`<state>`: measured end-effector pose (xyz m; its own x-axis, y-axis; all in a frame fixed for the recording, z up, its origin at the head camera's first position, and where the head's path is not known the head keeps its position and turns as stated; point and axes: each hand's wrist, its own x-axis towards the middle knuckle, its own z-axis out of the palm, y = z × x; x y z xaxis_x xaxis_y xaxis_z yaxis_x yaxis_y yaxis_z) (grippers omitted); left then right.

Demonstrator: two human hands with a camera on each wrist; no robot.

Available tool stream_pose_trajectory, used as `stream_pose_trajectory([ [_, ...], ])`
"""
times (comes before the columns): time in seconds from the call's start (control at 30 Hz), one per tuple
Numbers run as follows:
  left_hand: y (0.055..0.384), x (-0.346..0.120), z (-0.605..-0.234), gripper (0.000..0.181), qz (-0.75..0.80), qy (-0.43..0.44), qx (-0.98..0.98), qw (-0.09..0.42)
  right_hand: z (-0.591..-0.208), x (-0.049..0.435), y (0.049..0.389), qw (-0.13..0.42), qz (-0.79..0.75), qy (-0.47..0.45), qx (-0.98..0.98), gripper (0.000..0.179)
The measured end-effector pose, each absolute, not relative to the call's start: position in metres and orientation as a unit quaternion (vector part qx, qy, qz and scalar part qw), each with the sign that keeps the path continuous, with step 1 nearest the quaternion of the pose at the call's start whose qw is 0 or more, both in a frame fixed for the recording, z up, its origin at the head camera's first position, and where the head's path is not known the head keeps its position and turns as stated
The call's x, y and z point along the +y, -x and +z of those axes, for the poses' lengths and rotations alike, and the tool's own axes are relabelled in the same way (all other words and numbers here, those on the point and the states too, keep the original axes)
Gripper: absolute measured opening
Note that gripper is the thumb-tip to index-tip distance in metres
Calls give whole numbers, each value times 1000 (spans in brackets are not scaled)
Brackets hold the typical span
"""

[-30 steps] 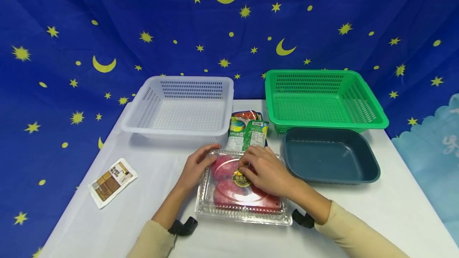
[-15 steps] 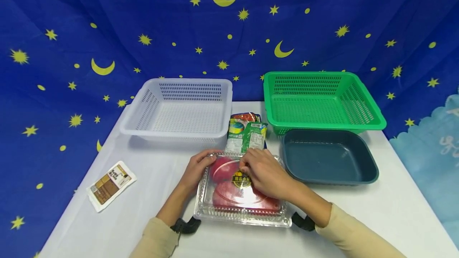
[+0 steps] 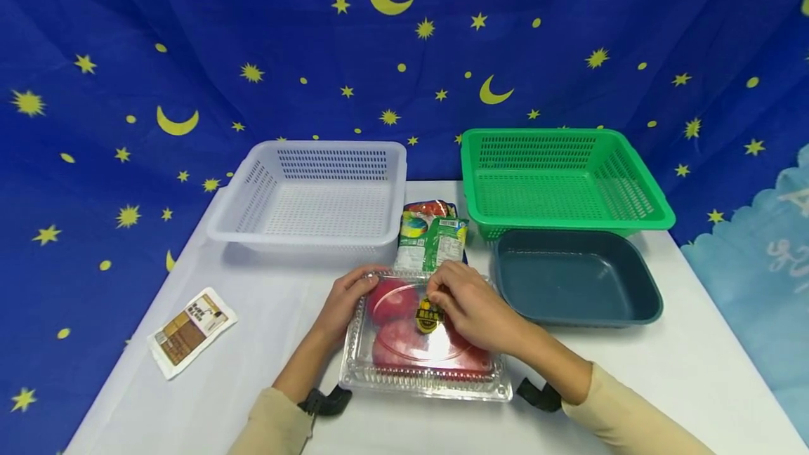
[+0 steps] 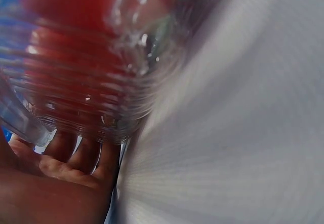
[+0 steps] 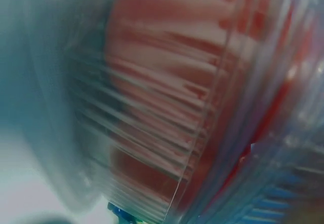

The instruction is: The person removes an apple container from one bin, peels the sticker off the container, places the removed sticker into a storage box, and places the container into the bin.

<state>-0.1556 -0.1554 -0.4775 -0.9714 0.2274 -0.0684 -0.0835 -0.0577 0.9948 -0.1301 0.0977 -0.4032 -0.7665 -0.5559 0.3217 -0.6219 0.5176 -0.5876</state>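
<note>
A clear plastic clamshell box [image 3: 430, 375] with large red round fruit [image 3: 399, 343] inside lies in front of me, its lid down. My left hand [image 3: 341, 302] holds the box's far left corner, thumb over the rim. In the left wrist view, its fingers [image 4: 86, 158] curl against the ribbed side. Above the lid, my right hand [image 3: 475, 309] pinches the upper edge of a black and gold sticker [image 3: 429, 317], which looks partly lifted and bent. Only the ribbed box wall [image 5: 157, 117] and blurred red contents show in the right wrist view.
Behind the box lie colourful food packets [image 3: 436, 244]. A white basket [image 3: 303, 239] stands back left, a green basket [image 3: 569, 222] back right. A dark blue tub [image 3: 575, 293] sits right of the box. A brown and white packet [image 3: 192, 332] lies at left.
The sticker was flat on the lid; its upper part has now come up and its shape has changed. The right hand has shifted slightly while pinching it. The left hand keeps its hold.
</note>
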Motion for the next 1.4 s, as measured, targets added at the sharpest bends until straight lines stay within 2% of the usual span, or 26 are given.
stream_pose_trajectory([
  [0.4,156,-154,-479,37,725,-57,678,111,-401,107,128,25,426,-329,-842,6],
  [0.63,157,-154,-479,39,726,-57,676,115,-390,118,132,-28,503,-287,-815,8],
  [1.07,157,-153,-482,38,727,-59,674,116,-364,167,152,-16,421,-251,-871,4],
  [1.4,156,-156,-479,40,730,-59,671,117,-360,205,181,-73,373,-246,-892,10],
])
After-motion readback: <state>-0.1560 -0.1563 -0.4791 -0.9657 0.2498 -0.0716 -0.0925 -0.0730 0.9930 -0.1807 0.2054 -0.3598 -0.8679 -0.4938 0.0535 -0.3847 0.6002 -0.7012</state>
